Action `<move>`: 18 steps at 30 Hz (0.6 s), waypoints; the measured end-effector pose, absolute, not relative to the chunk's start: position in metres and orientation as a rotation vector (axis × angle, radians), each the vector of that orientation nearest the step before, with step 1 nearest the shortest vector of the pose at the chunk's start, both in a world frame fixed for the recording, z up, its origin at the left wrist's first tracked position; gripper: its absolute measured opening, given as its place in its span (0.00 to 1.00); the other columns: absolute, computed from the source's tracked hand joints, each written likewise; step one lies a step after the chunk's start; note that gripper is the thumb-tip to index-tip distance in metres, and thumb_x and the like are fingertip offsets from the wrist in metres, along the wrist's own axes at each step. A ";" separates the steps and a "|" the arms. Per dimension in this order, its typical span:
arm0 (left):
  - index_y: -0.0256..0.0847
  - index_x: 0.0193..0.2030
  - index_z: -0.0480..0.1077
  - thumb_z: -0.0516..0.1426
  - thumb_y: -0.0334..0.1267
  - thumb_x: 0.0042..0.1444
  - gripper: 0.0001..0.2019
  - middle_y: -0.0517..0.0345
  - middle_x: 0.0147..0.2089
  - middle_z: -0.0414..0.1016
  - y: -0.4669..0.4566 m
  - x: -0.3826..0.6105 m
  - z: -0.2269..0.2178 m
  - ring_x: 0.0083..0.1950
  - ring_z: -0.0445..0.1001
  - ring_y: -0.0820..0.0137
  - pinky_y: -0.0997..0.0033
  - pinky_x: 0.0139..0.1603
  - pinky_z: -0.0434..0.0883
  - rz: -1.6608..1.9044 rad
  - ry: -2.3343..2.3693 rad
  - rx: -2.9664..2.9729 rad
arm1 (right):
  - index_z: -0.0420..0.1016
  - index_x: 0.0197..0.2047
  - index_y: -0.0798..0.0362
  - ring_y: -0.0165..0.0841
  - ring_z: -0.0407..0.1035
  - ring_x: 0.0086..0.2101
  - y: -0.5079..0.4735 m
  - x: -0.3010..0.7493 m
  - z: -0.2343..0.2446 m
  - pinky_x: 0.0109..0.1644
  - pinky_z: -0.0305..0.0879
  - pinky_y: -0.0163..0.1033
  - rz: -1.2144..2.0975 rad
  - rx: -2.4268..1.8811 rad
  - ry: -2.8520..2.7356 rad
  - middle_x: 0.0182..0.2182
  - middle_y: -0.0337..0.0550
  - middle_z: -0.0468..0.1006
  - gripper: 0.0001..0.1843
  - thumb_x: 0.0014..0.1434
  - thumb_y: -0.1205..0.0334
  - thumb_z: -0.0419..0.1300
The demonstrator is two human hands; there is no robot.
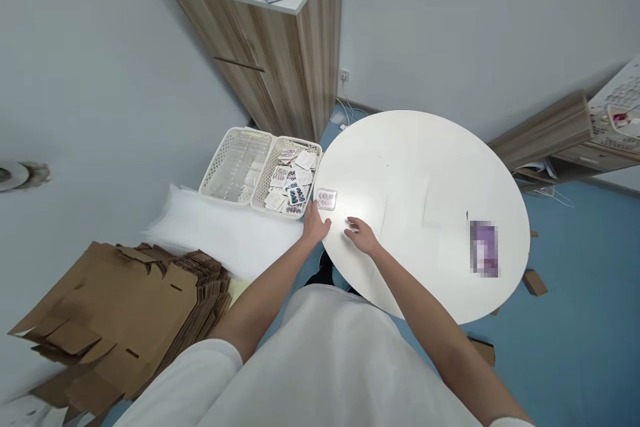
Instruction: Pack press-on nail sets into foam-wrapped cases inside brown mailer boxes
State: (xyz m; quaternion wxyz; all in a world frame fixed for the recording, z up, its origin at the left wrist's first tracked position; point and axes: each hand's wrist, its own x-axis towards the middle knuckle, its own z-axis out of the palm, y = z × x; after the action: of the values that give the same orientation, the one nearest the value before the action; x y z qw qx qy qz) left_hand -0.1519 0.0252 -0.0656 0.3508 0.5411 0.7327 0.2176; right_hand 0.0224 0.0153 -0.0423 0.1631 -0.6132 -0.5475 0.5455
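Over blue floor [595,260], your round white surface [405,160] bears one clear rectangular case [327,199] beside two white baskets [263,170], your left hand [314,225] and right hand [363,236] fingers apart.

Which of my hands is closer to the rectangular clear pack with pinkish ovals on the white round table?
Left. Your left hand is at the near left corner of the pack, perhaps touching; your right hand is apart, rightward and nearer you.

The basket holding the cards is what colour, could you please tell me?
The basket is white or off-white; it shows in the head view.
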 end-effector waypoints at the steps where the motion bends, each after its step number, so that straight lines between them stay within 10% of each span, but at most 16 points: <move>1: 0.37 0.62 0.41 0.54 0.37 0.48 0.36 0.46 0.66 0.35 0.027 -0.154 -0.067 0.66 0.36 0.60 0.59 0.63 0.43 0.563 1.872 1.396 | 0.57 0.56 0.49 0.37 0.57 0.53 0.020 0.014 -0.044 0.53 0.58 0.43 1.580 -1.737 -1.527 0.56 0.45 0.60 0.30 0.49 0.58 0.55; 7: 0.38 0.62 0.41 0.55 0.34 0.45 0.38 0.47 0.66 0.39 0.034 -0.160 -0.074 0.65 0.39 0.59 0.58 0.63 0.46 0.555 1.792 1.275 | 0.49 0.60 0.48 0.35 0.42 0.60 0.042 -0.018 -0.046 0.58 0.51 0.43 1.663 -1.661 -1.349 0.62 0.41 0.43 0.37 0.47 0.63 0.56; 18: 0.39 0.61 0.45 0.54 0.33 0.46 0.35 0.52 0.65 0.45 0.027 -0.156 -0.073 0.65 0.40 0.60 0.60 0.63 0.47 0.490 1.817 1.365 | 0.48 0.60 0.49 0.35 0.48 0.58 0.030 -0.020 -0.049 0.59 0.49 0.45 1.707 -1.549 -1.273 0.60 0.44 0.51 0.38 0.46 0.66 0.56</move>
State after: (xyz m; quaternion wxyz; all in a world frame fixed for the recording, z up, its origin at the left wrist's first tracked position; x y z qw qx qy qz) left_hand -0.1563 0.0270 -0.0729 0.3971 0.5387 0.7174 0.1936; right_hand -0.0195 0.0298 -0.0494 0.2514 -0.5693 -0.4679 0.6275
